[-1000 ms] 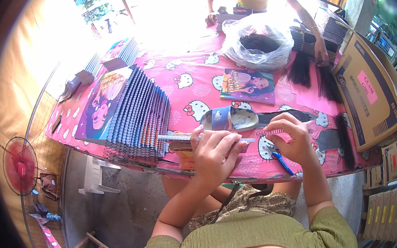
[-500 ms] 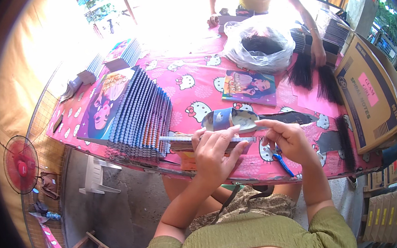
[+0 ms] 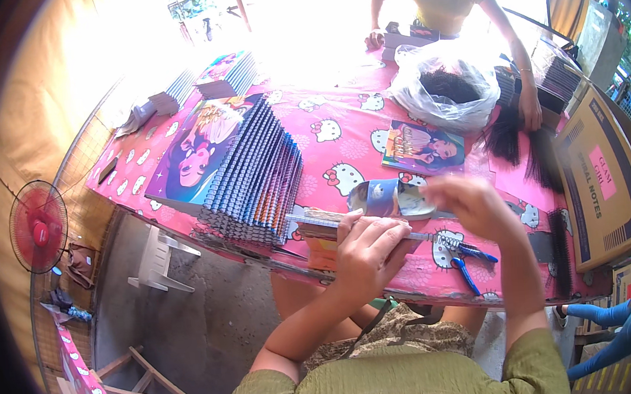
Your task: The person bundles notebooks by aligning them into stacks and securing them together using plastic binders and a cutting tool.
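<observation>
My left hand (image 3: pixel 370 255) grips a spiral notebook (image 3: pixel 316 223) standing with its bound edge up at the table's near side. From the right end of that edge a loose spiral coil (image 3: pixel 446 243) sticks out. My right hand (image 3: pixel 472 203) is raised just above the coil and smeared by motion, so its fingers cannot be read. Under it lie blue-handled pliers (image 3: pixel 466 270), handles apart. Behind the notebook is a shallow bowl-like container (image 3: pixel 414 202) with a blue printed band (image 3: pixel 376 196).
A tall stack of spiral notebooks (image 3: pixel 255 179) stands to the left. One printed cover (image 3: pixel 424 148) lies ahead, near a plastic bag of dark coils (image 3: pixel 464 104). A cardboard box (image 3: pixel 603 182) stands right. Across the table, a co-worker's hand (image 3: pixel 529 110) touches black coil bundles (image 3: pixel 542 160).
The view has shifted, moving the table rightward in the picture. My right hand has lifted and blurred; the coil end now shows beyond the notebook. Blue-trousered legs have appeared at the right edge.
</observation>
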The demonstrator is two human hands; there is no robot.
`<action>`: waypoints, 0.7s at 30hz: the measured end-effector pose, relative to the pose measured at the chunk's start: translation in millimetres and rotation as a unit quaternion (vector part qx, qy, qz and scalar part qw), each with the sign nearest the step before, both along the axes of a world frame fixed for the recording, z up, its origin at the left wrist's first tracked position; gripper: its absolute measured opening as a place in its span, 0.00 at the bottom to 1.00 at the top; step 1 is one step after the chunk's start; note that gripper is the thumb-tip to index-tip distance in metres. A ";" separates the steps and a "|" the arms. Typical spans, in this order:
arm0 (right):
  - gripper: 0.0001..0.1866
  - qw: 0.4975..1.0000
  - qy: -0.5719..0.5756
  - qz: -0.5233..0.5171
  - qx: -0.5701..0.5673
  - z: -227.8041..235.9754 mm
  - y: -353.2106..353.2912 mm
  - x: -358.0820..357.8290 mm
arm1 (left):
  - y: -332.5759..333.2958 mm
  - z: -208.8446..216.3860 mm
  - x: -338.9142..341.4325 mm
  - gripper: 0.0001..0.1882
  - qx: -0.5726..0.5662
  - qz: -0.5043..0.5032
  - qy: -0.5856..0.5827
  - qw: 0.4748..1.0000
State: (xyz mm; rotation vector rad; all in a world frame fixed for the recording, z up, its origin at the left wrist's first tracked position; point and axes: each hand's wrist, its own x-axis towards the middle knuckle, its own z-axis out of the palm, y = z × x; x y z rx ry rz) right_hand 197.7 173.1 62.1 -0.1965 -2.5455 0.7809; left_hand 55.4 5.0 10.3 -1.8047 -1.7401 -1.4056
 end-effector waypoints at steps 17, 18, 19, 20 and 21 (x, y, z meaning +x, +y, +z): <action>0.15 0.944 -0.008 0.055 -0.326 -58.4 45.4 22.1 | 2.8 6.4 -18.7 0.17 -0.048 0.065 -0.027 0.996; 0.14 0.976 -0.123 -0.096 -0.151 -55.8 47.1 19.8 | 2.5 5.7 -18.4 0.17 -0.048 0.061 -0.036 0.996; 0.14 0.982 -0.070 -0.095 -0.149 -49.8 48.2 20.7 | 0.9 4.0 -17.6 0.17 -0.052 0.060 -0.031 0.996; 0.13 0.937 0.024 -0.033 -0.348 -36.6 36.5 21.9 | -0.4 2.3 -16.7 0.17 -0.048 0.067 -0.030 0.996; 0.14 0.874 0.118 0.064 -0.468 -32.1 32.2 20.0 | -1.2 1.2 -16.5 0.18 -0.045 0.073 -0.029 0.996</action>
